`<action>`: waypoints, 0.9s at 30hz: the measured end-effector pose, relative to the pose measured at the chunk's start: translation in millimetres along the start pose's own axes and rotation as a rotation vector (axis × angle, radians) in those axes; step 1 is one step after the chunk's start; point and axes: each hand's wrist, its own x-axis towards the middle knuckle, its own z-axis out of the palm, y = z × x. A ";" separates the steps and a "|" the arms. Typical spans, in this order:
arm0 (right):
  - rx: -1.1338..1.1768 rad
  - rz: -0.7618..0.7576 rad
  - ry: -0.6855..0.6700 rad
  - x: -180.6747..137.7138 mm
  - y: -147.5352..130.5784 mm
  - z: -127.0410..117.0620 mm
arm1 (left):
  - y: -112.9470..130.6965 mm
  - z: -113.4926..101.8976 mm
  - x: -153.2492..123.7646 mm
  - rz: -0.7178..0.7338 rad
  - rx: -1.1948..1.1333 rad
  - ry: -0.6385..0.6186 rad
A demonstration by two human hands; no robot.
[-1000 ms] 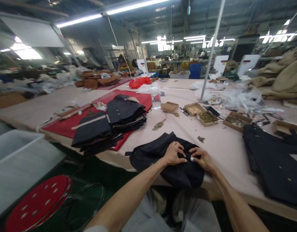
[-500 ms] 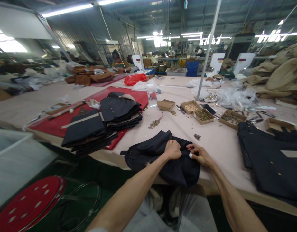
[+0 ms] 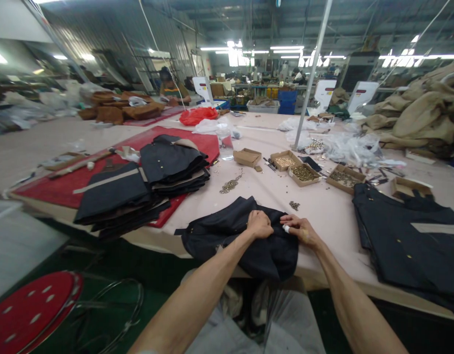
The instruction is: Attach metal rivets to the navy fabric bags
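A dark fabric piece with small brass-coloured studs lies crumpled at the table's front edge, part of it hanging over. My left hand is closed on its upper middle, the fingers curled into the cloth. Just to the right, my right hand touches the same fabric near its right edge, thumb and fingers bent around the cloth. White wrapping covers one of that hand's digits. What lies under the fingertips is hidden. Beyond the hands sits a small heap of metal bits.
Stacked dark fabric pieces rest on a red mat at left; another pile lies at right. Cardboard boxes of small metal parts stand behind, near a metal pole. A red stool is lower left.
The whole view has shifted slightly, so the table and its contents appear a little further left. Both hands stay on the dark fabric in nearly the same pose.
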 end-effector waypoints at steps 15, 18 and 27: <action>-0.205 -0.053 0.008 1.0 6.4 15.1 | 3.7 8.7 -0.8 -0.018 -0.020 0.078; -0.206 -0.044 0.028 2.1 6.3 18.1 | 7.4 11.6 2.2 -0.056 0.005 0.089; -0.195 -0.006 0.064 5.3 12.3 17.3 | 6.0 15.8 9.4 -0.096 0.045 0.093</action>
